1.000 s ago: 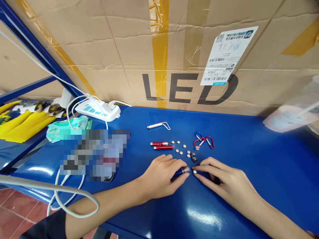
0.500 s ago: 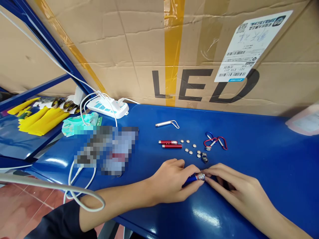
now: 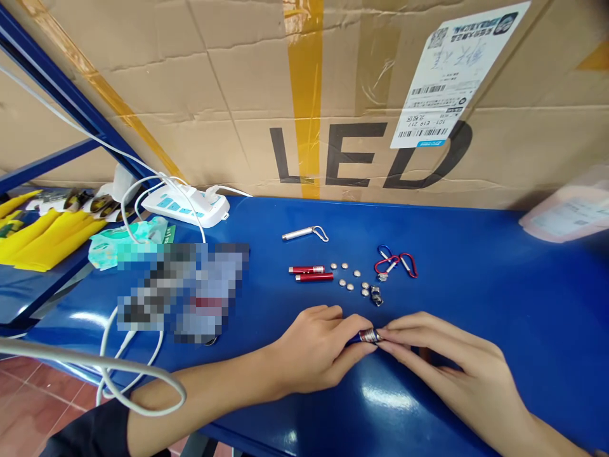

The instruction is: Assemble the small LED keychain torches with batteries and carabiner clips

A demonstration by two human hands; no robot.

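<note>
My left hand [image 3: 314, 349] is closed around a small blue penlight [image 3: 367, 336], thumb and forefinger on its printed label near the right end. At that end, the thumb and fingertips of my right hand [image 3: 457, 362] pinch a silver tip, mostly hidden by the fingers. Just beyond the hands lie several silver button cells [image 3: 365, 289] and a small dark metal clip [image 3: 376, 295]. Two red penlights [image 3: 314, 277] rest side by side to their left. Farther back is a silver penlight [image 3: 299, 233] with a carabiner attached. Red and blue carabiners [image 3: 408, 265] lie at the right.
A white power strip [image 3: 190, 206] with cables sits at the back left. In front of it are a teal packet [image 3: 124, 242] and blurred-out items. A large cardboard box [image 3: 228, 76] stands along the table's back edge. A pinkish translucent container [image 3: 566, 212] is at the right.
The view has shifted, so the table items appear farther left. Both hands stay together at the blue penlight, with the right fingertips still at its silver end.
</note>
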